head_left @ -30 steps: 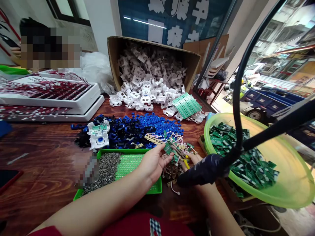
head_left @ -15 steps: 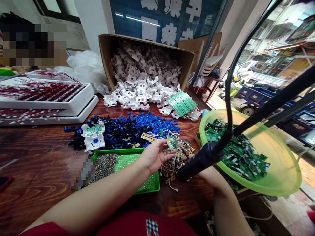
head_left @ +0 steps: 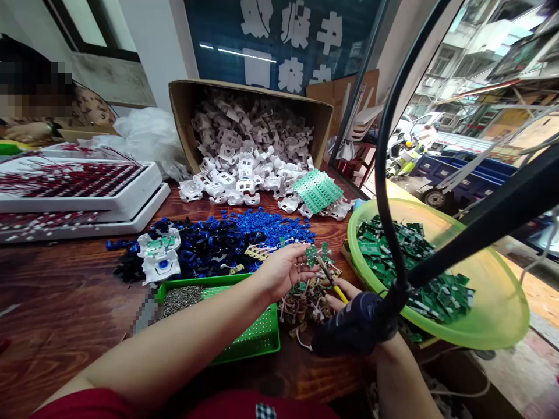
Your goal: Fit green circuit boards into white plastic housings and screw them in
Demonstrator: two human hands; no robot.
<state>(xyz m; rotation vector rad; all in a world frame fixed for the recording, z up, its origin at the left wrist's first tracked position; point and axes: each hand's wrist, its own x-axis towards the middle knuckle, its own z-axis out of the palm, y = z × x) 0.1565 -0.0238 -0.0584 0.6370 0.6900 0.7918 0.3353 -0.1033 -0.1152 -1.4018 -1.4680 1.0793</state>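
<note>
My left hand (head_left: pixel 282 272), palm turned up, pinches a small green circuit board (head_left: pixel 311 256) at its fingertips. A second small green board (head_left: pixel 324 251) shows just beside it; whether the two are joined I cannot tell. My right hand (head_left: pixel 348 287) grips a slim yellow-handled tool (head_left: pixel 339 292), whose grey metal end reaches up to the boards. The black arm of a stand hides much of this hand. Beneath both hands lies a pile of small tan boards with white wires (head_left: pixel 301 308).
A green tray (head_left: pixel 271 337) of screws sits under my left forearm. Beyond are blue and black parts (head_left: pixel 218 244), two white plastic parts (head_left: pixel 161 265) and a carton (head_left: pixel 183 125) spilling white parts. At right, a yellow-green basin (head_left: pixel 502 314) of boards stands behind the black stand arm (head_left: pixel 471 233).
The yellow-handled tool has come into clear view in my right hand, its end now at the boards. The board at my left fingertips has turned, and the view has shifted slightly.
</note>
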